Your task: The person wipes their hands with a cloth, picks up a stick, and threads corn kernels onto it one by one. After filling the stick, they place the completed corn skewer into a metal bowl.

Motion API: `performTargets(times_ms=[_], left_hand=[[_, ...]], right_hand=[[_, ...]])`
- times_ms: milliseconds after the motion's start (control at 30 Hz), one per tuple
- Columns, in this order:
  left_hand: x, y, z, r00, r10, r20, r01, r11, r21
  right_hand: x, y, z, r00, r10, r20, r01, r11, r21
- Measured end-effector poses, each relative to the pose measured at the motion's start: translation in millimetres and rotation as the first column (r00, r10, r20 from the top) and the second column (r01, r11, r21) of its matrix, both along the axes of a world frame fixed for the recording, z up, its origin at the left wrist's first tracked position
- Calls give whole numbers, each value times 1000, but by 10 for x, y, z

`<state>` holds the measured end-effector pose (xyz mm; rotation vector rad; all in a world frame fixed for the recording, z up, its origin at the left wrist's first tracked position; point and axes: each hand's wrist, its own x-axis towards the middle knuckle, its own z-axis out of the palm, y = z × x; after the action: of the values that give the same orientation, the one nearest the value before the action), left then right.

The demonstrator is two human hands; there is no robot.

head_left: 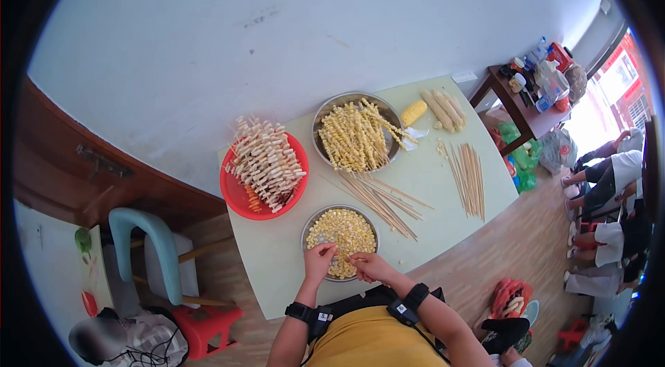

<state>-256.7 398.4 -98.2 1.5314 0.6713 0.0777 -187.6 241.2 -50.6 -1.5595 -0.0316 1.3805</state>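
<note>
My left hand (321, 261) is over the near-left part of a small metal bowl (378, 234) full of loose yellow corn kernels (341, 230). My right hand (371, 267) is at the bowl's near-right side, a short way from the left. Both hands have their fingers closed in a pinch; what they hold is too small to make out. Beyond them, a larger metal bowl (321, 108) carries many skewers threaded with corn (353, 135). Bare wooden sticks (381, 202) lie between the two bowls and to the right.
A red basin (229, 202) at the left holds skewers of pale pieces (267, 163). More sticks (468, 180), a yellow corn cob (414, 113) and stripped cobs (445, 111) lie on the table (433, 159). A red stool (208, 329) stands lower left; several people sit at the right.
</note>
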Motion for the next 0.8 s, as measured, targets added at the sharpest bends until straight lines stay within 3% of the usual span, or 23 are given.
performTargets(times_ms=[333,433,500,600,667,733,800], left_hand=[[-15,-48,-28,1000,14,27,-13,999,-43],[-36,7,40,1000,22,12,-20,989,-149],[-51,94,66,982,39,-187,-130,855,-502],[-93,153,36,977,-43,-207,-78,834,-546],[-108,137,23,984,-24,-175,-80,825,-560],[-113,130,10,990,-9,-143,-76,814,-576],[-96,103,16,991,0,-134,-83,786,-612]], right_hand=[[-24,-20,-15,999,-37,-37,38,999,34],[-27,-14,-24,999,-29,-38,31,998,52],[-42,1,1,999,-39,-37,42,997,72],[-25,-8,0,999,-50,-2,50,995,89],[-20,4,-9,998,-50,27,47,995,91],[-6,7,11,991,76,111,-84,994,68],[-19,-7,1,992,43,119,-52,996,69]])
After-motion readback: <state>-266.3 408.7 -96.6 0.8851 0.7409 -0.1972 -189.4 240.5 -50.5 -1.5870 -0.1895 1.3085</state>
